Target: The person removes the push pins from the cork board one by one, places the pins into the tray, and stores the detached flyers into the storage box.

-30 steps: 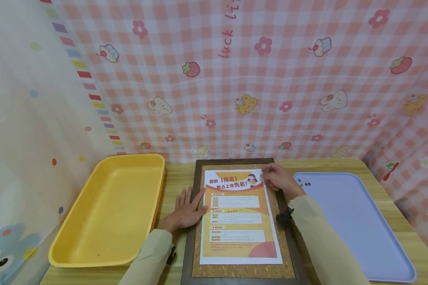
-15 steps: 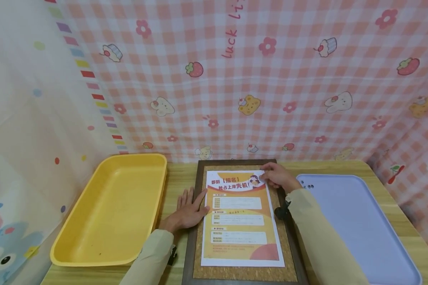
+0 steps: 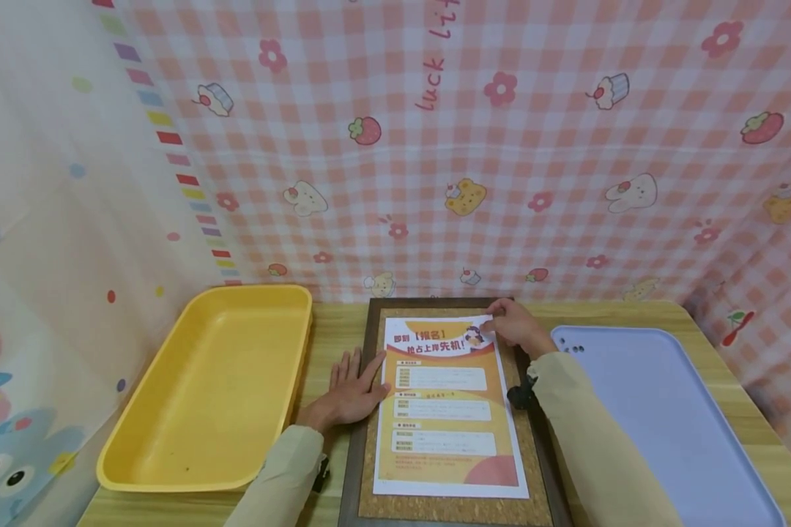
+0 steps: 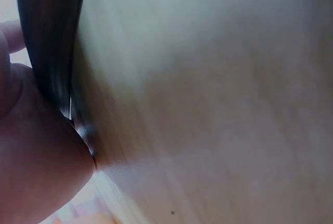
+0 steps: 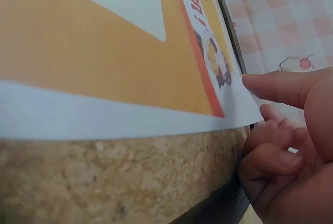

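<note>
A printed poster [image 3: 444, 410] in orange and white lies on a cork board [image 3: 461, 506] with a dark frame [image 3: 359, 446]. My left hand [image 3: 349, 395] rests across the frame's left side, fingers spread and straight. Its index fingertip and thumb reach the poster's left edge. At the top right, my right hand [image 3: 517, 326] pinches the poster's corner. In the right wrist view, one finger [image 5: 281, 87] lies at the paper's top edge, while other fingers curl below the corner. The left wrist view shows mostly tabletop [image 4: 208, 104], with part of the left hand [image 4: 36, 156] beside the dark frame.
To the left stands a deep yellow tray [image 3: 108, 468]. A shallow lavender tray [image 3: 666, 410] lies to the right, with several small dark shiny pieces [image 3: 573, 349] near its far left corner. Behind the wooden table [image 3: 332, 322] hangs a pink checked cloth [image 3: 395, 161].
The head view has shifted slightly, moving the whole scene a little right and down. Both hands keep their places at the poster's edges.
</note>
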Tool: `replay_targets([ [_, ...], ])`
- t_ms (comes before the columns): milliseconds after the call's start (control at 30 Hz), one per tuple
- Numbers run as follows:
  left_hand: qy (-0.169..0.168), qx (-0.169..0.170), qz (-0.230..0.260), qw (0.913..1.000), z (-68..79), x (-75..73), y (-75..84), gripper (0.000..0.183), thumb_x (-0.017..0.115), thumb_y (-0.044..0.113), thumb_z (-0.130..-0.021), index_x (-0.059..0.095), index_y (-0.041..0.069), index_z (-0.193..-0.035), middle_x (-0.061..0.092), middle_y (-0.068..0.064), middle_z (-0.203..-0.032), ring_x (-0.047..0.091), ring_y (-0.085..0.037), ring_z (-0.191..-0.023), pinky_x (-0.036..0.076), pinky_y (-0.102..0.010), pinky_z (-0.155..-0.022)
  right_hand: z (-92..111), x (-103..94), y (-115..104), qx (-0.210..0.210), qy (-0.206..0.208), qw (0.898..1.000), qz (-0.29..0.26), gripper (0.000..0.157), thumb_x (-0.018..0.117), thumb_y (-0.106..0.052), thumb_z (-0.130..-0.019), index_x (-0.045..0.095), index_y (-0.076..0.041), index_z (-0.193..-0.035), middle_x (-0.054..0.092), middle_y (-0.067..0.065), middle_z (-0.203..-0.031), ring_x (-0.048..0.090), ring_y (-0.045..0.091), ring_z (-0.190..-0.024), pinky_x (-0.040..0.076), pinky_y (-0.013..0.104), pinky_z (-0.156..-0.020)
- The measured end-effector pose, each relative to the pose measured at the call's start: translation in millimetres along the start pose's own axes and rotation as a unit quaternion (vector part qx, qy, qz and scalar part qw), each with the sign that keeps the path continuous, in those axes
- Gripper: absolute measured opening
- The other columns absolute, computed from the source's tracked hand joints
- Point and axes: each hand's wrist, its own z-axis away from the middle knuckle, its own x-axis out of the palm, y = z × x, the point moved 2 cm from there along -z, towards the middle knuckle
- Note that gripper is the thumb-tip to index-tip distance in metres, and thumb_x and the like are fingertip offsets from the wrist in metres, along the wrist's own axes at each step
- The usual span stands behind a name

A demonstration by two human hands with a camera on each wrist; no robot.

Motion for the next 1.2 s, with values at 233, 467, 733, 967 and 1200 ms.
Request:
replay_targets([
  [233, 0.003, 0.0, -0.006, 1.0, -0.6, -0.3, 1.2, 0.064, 0.039, 0.042, -0.106, 0.012, 0.024, -0.161, -0.008, -0.026, -0.163, -0.015, -0.043, -0.149, -0.008, -0.061, -0.117, 2.1, 4.1, -2.4, -0.024, 0.017, 0.999, 0.044, 0.033, 0.068, -0.016, -0.091, 0.052, -0.004, -0.117, 0.054, 0.019, -0.127, 0.052, 0.028, -0.094, 0.042, 0.029, -0.064],
  [467, 0.005, -0.002, -0.006, 1.0, -1.2, 0.6, -0.2, 0.064, 0.039, 0.042, -0.106, 0.013, 0.024, -0.161, -0.008, -0.026, -0.163, -0.014, -0.043, -0.149, -0.008, -0.061, -0.117, 2.1, 6.1, -0.1, -0.035, 0.019, 0.998, 0.052, 0.033, 0.067, -0.017, -0.091, 0.052, -0.003, -0.117, 0.054, 0.017, -0.116, 0.052, 0.026, -0.089, 0.043, 0.029, -0.062],
  [733, 0.009, -0.003, -0.009, 0.9999, 0.0, 0.4, 1.4, 0.064, 0.04, 0.042, -0.106, 0.015, 0.022, -0.161, -0.006, -0.026, -0.163, -0.012, -0.044, -0.15, -0.006, -0.062, -0.117, 1.4, 5.2, -1.5, -0.031, 0.009, 0.997, 0.075, 0.036, 0.066, -0.019, -0.092, 0.058, -0.003, -0.123, 0.056, 0.02, -0.131, 0.052, 0.025, -0.088, 0.043, 0.029, -0.063],
  [967, 0.007, -0.003, -0.005, 1.0, -1.3, 0.4, -0.2, 0.065, 0.04, 0.042, -0.105, 0.014, 0.023, -0.161, -0.007, -0.026, -0.163, -0.014, -0.044, -0.149, -0.008, -0.061, -0.117, 1.6, 5.4, -2.5, -0.033, 0.012, 0.995, 0.098, 0.037, 0.067, -0.02, -0.091, 0.057, -0.001, -0.121, 0.057, 0.022, -0.129, 0.053, 0.027, -0.088, 0.042, 0.03, -0.064],
  [1200, 0.011, -0.003, -0.002, 0.9999, -3.0, 4.4, -4.6, 0.066, 0.038, 0.046, -0.105, 0.011, 0.026, -0.161, -0.009, -0.024, -0.164, -0.017, -0.041, -0.149, -0.01, -0.059, -0.117, -1.4, 6.6, -2.8, -0.023, 0.013, 0.994, 0.103, 0.036, 0.068, -0.02, -0.09, 0.056, -0.003, -0.119, 0.056, 0.021, -0.133, 0.052, 0.03, -0.098, 0.043, 0.032, -0.069],
])
